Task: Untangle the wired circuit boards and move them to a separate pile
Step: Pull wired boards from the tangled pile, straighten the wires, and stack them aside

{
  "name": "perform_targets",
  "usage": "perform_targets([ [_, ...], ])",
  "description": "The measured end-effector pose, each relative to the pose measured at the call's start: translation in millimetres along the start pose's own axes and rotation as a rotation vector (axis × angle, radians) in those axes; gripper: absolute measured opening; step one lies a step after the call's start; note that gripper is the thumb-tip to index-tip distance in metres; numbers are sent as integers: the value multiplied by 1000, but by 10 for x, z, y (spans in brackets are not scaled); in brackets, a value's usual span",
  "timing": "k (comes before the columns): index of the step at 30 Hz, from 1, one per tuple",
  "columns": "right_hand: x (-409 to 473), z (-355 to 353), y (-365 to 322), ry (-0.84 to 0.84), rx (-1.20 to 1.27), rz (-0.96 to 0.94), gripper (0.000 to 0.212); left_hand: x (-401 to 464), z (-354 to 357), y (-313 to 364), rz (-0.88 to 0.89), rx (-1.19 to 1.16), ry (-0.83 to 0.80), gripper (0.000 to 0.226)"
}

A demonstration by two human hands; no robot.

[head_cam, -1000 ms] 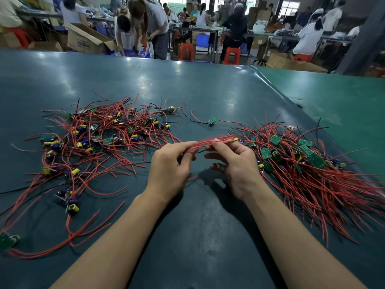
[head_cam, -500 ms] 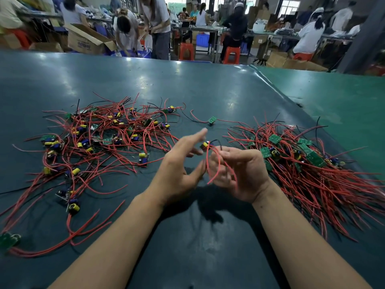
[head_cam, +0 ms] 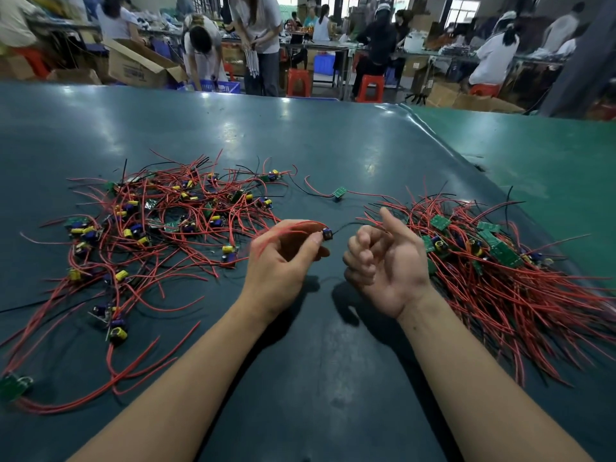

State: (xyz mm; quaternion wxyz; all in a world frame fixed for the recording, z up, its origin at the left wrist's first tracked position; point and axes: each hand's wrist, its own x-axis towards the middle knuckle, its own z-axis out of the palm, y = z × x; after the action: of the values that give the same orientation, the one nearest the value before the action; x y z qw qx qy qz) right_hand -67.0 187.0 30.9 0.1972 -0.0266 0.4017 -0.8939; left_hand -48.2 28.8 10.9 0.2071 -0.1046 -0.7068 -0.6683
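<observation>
2 piles are sitting on the dark worktop [head_cam: 316, 145], and they are telling the story: a loose tangle [head_cam: 160, 228] to the left, wires crossing every way, and a combed pile [head_cam: 493, 261] to the right with its red wires mostly running the same way, which looks like the sorted side. Between them, raised above the worktop, the left hand [head_cam: 283, 261] is pinching 1 small board [head_cam: 326, 235] at thumb and fingertip, its red wires looping back over the knuckles, blurred. A thin black lead [head_cam: 350, 225] is running from that board toward the right hand [head_cam: 386, 261]. That hand is turned palm up, fingers loosely curled, thumb sticking out toward the right pile; whether it is actually catching the lead, I cannot tell. My read: the board is being held up clear of both heaps so its wires hang free before going right. Both forearms are reaching in from the near edge, wrists lifted. 1 stray board [head_cam: 340, 192] is lying alone farther back, between the piles. Beyond the worktop, people [head_cam: 253, 28] are working at other benches.
</observation>
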Motion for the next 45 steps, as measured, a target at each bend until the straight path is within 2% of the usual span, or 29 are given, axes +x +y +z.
perform_targets([
  [2,49,-16,30,203,-77,-80,58,25,-16,-2,-75,-67,40,9],
  [3,53,-12,41,251,-155,-108,51,38,-26,-6,-96,-106,59,9],
  [5,32,9,72,225,-361,-146,21,51,-41,-14,-102,-143,69,12],
  [6,18,27,97,165,-459,-164,15,49,-40,-14,-97,-134,55,13],
  [9,-15,82,191,63,-611,-230,14,25,-42,-5,-39,-35,-4,13],
  [13,-36,73,192,111,-646,-285,14,29,-71,-9,-19,30,-27,8],
  [17,-26,68,240,106,-670,-256,22,6,-85,-42,95,218,-85,12],
  [19,-20,78,259,105,-642,-266,22,-2,-84,-43,117,203,-61,9],
  [23,-34,88,245,52,-666,-265,20,19,-112,-38,-43,49,-38,12],
  [27,-34,101,231,149,-811,-385,12,5,-74,-56,-83,168,-114,25],
  [32,-12,121,209,228,-655,-292,7,17,-64,-24,-84,-8,-57,10],
  [36,6,142,165,275,-285,-108,14,14,-25,10,-58,-84,8,9],
  [39,3,86,113,249,-108,-15,11,-1,4,33,-32,-89,-4,11],
  [40,6,74,105,225,-76,-15,5,-5,4,36,-22,-93,-9,12],
  [43,22,69,151,161,-91,-51,16,10,-16,28,-45,-116,-7,22],
  [45,33,71,192,150,-124,-51,9,14,-25,9,-43,-80,-9,24],
])
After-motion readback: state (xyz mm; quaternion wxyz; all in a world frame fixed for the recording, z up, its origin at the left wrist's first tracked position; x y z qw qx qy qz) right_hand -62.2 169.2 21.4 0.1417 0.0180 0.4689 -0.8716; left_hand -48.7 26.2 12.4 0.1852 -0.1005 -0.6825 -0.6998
